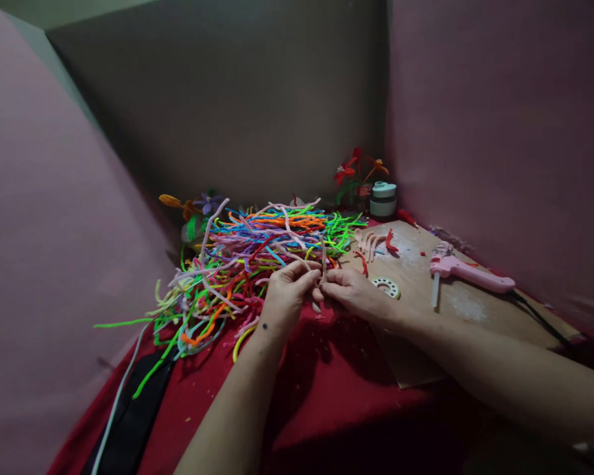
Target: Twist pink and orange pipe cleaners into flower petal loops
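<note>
Both hands meet over the red cloth, in front of a heap of bright pipe cleaners [272, 231]. A pale pink pipe cleaner [323, 249] is pinched between them, one end standing up above the fingertips. My left hand [291, 290] is closed, thumb against forefinger, with a pale strand running up and left behind it. My right hand [351, 291] is closed on the same pale piece from the other side. The fingers hide how the strands are bent or joined.
Right of the hands, a brown board [416, 257] bears a pink glue gun [468, 272], a round holed disc [386, 287] and curled pale pieces [371, 244]. Pipe-cleaner flowers [345, 171] and a lidded jar [383, 200] stand behind. A white cable [121, 389] crosses a black strip at left.
</note>
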The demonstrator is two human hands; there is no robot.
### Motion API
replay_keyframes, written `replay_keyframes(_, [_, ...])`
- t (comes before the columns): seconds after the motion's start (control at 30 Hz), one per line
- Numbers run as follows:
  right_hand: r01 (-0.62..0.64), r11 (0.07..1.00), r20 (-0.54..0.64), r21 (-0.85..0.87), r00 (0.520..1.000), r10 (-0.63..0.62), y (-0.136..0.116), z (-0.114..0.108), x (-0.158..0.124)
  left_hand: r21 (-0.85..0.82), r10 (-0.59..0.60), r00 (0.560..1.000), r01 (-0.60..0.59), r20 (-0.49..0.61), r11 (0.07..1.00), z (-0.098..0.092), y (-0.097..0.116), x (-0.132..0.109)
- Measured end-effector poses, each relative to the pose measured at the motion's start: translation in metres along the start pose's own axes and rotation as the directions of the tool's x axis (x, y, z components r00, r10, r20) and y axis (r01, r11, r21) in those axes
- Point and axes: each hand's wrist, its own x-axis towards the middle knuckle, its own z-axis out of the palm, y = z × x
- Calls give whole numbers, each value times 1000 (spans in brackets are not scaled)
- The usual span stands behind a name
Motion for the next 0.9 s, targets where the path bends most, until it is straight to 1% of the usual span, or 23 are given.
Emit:
replay_keyframes(0.07, [6,998,30,66,1000,-8,0,1,0,2,4,1000,-4,-1,1000,0,0,0])
replay_keyframes(0.13, [-13,991,61,132,998,5,-2,0,-1,-3,11,1000,-11,-3,1000,0,0,0])
replay_keyframes(0.23, [-46,982,80,182,996,32,-5,-2,-1,-7,21,1000,-21,5,1000,-1,1,-1])
replay_keyframes(0.3, [-67,980,89,188,995,51,-6,-3,-2,-23,3,1000,-3,24,1000,-3,1,-1])
replay_keyframes(0.4, [-113,973,105,199,990,94,-4,-5,-1,-43,-47,995,51,88,998,-7,2,-1])
replay_keyframes(0.47, [-115,962,92,249,991,94,-2,-5,0,-50,-66,992,72,112,996,-9,3,-1])
replay_keyframes(0.5, [-105,948,79,301,993,85,0,-5,1,-63,-70,992,77,109,995,-10,4,-1])
replay_keyframes(0.53, [-97,925,71,367,995,77,1,-5,2,-88,-74,993,82,92,993,-10,5,-1])
replay_keyframes(0.6, [-101,847,73,523,995,74,4,-5,3,-169,-85,996,90,34,982,-9,7,-1])
replay_keyframes(0.7, [-170,706,136,687,985,104,7,-5,5,-273,-88,994,69,-57,960,-8,7,0])
replay_keyframes(0.77, [-204,638,168,742,979,118,8,-5,6,-286,-82,994,59,-68,957,-7,7,1])
replay_keyframes(0.9, [-280,521,252,806,959,126,9,-6,6,-264,-71,997,62,-24,962,-6,5,0])
